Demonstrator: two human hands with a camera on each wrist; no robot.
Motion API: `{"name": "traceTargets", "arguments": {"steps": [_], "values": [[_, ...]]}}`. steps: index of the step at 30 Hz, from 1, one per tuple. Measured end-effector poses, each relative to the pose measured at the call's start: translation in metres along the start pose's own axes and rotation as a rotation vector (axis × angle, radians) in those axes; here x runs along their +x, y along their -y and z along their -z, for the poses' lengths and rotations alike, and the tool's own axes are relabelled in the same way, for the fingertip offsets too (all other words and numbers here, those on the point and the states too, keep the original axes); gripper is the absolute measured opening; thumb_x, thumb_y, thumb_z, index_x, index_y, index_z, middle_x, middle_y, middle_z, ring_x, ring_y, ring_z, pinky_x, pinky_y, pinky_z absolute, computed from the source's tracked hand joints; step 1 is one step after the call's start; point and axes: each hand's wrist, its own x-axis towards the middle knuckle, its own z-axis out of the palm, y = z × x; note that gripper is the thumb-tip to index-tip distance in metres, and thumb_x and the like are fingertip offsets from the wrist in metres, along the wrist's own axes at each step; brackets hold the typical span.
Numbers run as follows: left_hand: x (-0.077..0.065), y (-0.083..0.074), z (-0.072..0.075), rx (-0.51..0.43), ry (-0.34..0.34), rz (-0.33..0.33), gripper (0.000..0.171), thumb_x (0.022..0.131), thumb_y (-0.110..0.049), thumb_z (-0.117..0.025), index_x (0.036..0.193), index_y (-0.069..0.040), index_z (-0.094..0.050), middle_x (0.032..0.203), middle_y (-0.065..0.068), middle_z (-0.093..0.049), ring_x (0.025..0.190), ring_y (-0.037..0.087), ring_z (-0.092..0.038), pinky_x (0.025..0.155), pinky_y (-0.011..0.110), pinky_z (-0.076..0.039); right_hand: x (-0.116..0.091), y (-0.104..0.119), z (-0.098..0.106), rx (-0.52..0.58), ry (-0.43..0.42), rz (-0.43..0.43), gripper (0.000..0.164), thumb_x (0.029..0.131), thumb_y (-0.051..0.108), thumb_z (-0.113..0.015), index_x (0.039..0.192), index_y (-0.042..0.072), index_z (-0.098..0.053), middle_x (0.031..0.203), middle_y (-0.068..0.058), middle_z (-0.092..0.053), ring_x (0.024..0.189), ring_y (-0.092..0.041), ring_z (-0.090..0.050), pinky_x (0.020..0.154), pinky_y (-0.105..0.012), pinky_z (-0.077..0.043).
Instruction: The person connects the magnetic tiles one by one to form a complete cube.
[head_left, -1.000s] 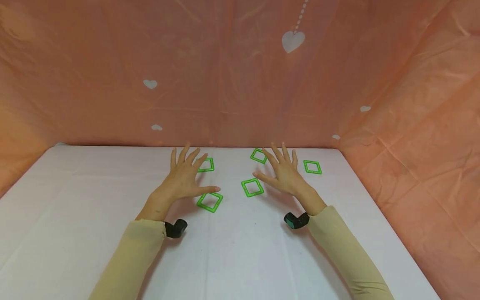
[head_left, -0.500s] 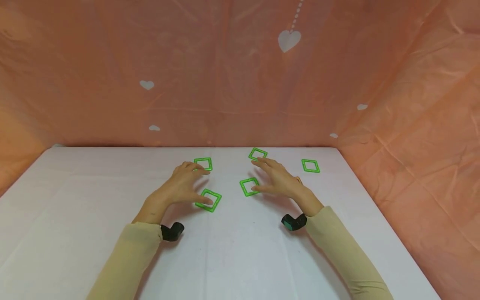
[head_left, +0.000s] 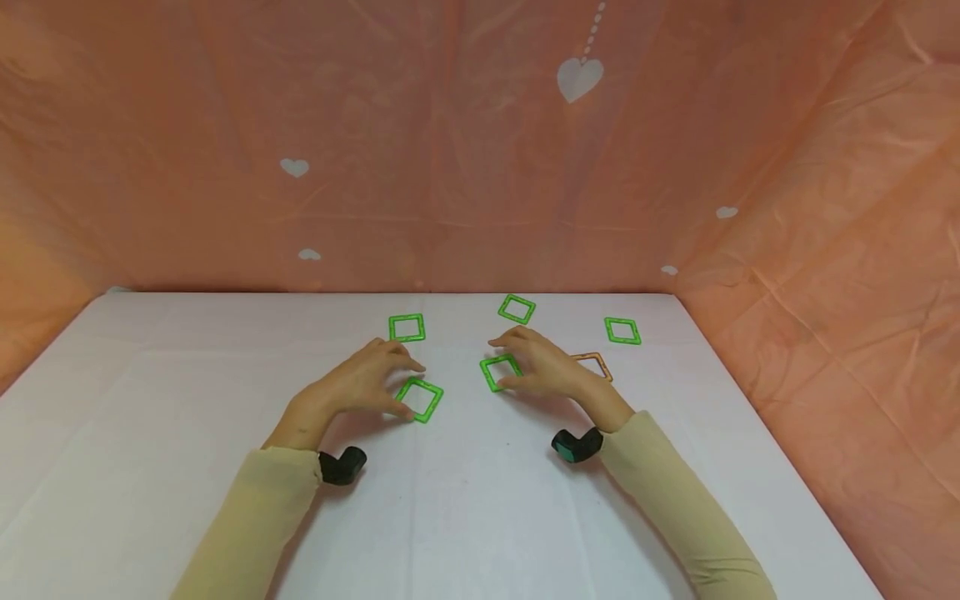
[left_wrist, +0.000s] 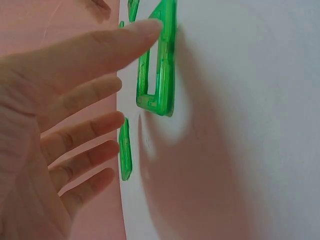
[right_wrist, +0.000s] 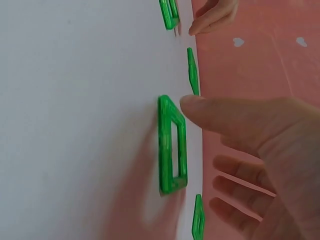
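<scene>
Near the middle of the white table, my left hand [head_left: 360, 379] is held low with fingers bent loosely and thumb apart, holding nothing. Its thumb overlaps a green square frame tile [head_left: 434, 406], seen edge-on as a translucent tile [left_wrist: 167, 75] in the left wrist view. To the right, my right hand [head_left: 546, 367] hovers in a similar arch over another green square frame tile [head_left: 486, 377], covering part of its right side. In the right wrist view the thumb tip lies close beside that tile's upper corner [right_wrist: 164, 140]. No tile is between the fingers of either hand.
Farther back lie more green square frames: one at back left [head_left: 407, 338], one at back centre [head_left: 531, 314] and one at far right [head_left: 626, 342]. An orange frame [head_left: 606, 367] is partly hidden behind my right wrist. An orange cloth [head_left: 450, 192] with white hearts hangs behind the table.
Both hands have drawn back toward me and come down, their spread fingers bending into loose arches over the front tiles. The orange frame has come into sight beside the right wrist.
</scene>
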Motion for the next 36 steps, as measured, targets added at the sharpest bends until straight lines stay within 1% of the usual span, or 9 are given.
{"name": "traceTargets", "arguments": {"steps": [5,9,14,18,22,29,31,36], "values": [[-0.002,0.001,-0.001,-0.024,0.024,0.019,0.057,0.067,-0.027,-0.086,0.117,-0.007,-0.069,0.112,0.010,-0.059,0.108,0.030,-0.049,0.094,0.045,-0.042,0.004,0.000,-0.004,-0.040,0.054,-0.011,0.055,0.080,0.018,-0.077,0.128,0.001,-0.058,0.125,-0.015,-0.056,0.121,-0.030,-0.050,0.106,-0.043,-0.038],[-0.004,0.001,-0.002,-0.044,0.033,0.020,0.054,0.068,-0.024,-0.085,0.116,-0.006,-0.069,0.110,0.009,-0.059,0.107,0.029,-0.049,0.093,0.045,-0.043,0.004,0.000,-0.006,-0.050,0.090,-0.014,0.051,0.081,0.016,-0.075,0.127,0.000,-0.059,0.127,-0.017,-0.055,0.123,-0.032,-0.049,0.108,-0.045,-0.036],[-0.004,0.003,-0.004,-0.055,0.027,0.008,0.052,0.069,-0.021,-0.084,0.115,-0.003,-0.069,0.107,0.008,-0.060,0.105,0.028,-0.051,0.093,0.044,-0.043,0.004,0.001,-0.007,-0.051,0.106,-0.002,0.048,0.082,0.015,-0.074,0.126,0.000,-0.060,0.125,-0.017,-0.057,0.121,-0.032,-0.050,0.106,-0.045,-0.037],[-0.003,0.005,-0.007,-0.058,0.013,-0.009,0.052,0.069,-0.022,-0.085,0.113,0.000,-0.069,0.103,0.008,-0.060,0.102,0.028,-0.051,0.093,0.043,-0.043,0.004,0.000,-0.008,-0.049,0.114,0.002,0.047,0.083,0.016,-0.074,0.125,0.001,-0.061,0.121,-0.016,-0.058,0.117,-0.030,-0.052,0.104,-0.044,-0.039],[-0.001,0.003,-0.008,-0.076,-0.007,-0.002,0.051,0.069,-0.022,-0.085,0.112,0.001,-0.069,0.101,0.007,-0.060,0.101,0.026,-0.052,0.092,0.041,-0.043,0.004,-0.001,-0.008,-0.047,0.108,-0.026,0.049,0.082,0.021,-0.075,0.125,0.001,-0.062,0.117,-0.015,-0.058,0.112,-0.028,-0.052,0.102,-0.043,-0.040],[0.005,0.000,-0.010,-0.120,-0.018,0.007,0.051,0.068,-0.019,-0.084,0.111,0.004,-0.069,0.097,0.008,-0.059,0.096,0.025,-0.054,0.090,0.039,-0.043,0.004,0.000,-0.009,-0.061,0.078,-0.094,0.055,0.079,0.034,-0.078,0.123,0.003,-0.064,0.107,-0.008,-0.056,0.098,-0.020,-0.050,0.090,-0.037,-0.043],[0.007,0.000,-0.011,-0.124,-0.022,0.003,0.050,0.068,-0.018,-0.084,0.110,0.004,-0.069,0.096,0.008,-0.059,0.094,0.024,-0.054,0.089,0.039,-0.043,0.004,0.000,-0.009,-0.063,0.062,-0.102,0.055,0.078,0.036,-0.078,0.121,0.003,-0.065,0.104,-0.007,-0.056,0.095,-0.018,-0.050,0.088,-0.035,-0.044],[0.009,-0.002,-0.014,-0.129,-0.030,0.012,0.049,0.069,-0.019,-0.084,0.109,0.004,-0.069,0.096,0.008,-0.059,0.093,0.023,-0.054,0.090,0.039,-0.044,0.004,0.000,-0.010,-0.055,0.012,-0.088,0.054,0.076,0.040,-0.079,0.114,0.004,-0.067,0.098,-0.004,-0.058,0.088,-0.016,-0.052,0.081,-0.031,-0.045]]}}
